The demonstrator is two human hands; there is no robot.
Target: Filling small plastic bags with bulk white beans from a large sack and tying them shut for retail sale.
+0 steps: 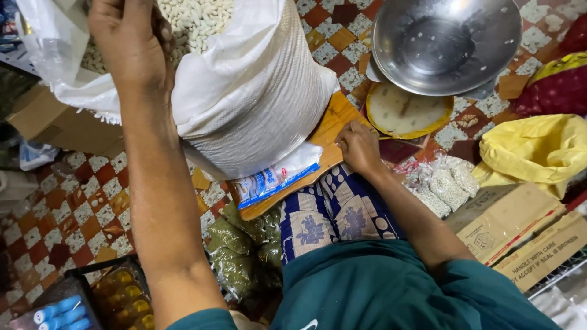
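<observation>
Head view, counts below. Your left hand [129, 46] is at upper left of the frame, reaching into the open mouth of one white woven sack [257, 91]; fingers curl down over the rim into the white beans [195, 21], so I can't tell whether they grip anything. Your right hand [358, 146] sits at frame centre on one wooden board [333, 125], fingers curled in loosely, fingertips on the board's edge; nothing visibly held.

The sack fills the upper centre, leaning over the board's left part. One flat plastic packet with blue print [275, 178] lies on the board under the sack's lower edge.

Upper right: one steel bowl [446, 43], a few beans stuck inside. Just below it, one round flat disc with a yellow rim [406, 113], partly covered by the bowl.

Right edge: one yellow bag [532, 150]. Below it, two cardboard boxes [504, 217], touching. Between the boxes and your right forearm, a small cluster of clear filled pouches [446, 183]; exact count is unclear.

Lower centre: several green-filled bags [235, 247] beside the patterned blue cloth [336, 214].

Lower left: one dark crate [92, 296] with amber bottles, and three blue caps in the corner.

One brown carton [58, 125] at left, behind the sack.
</observation>
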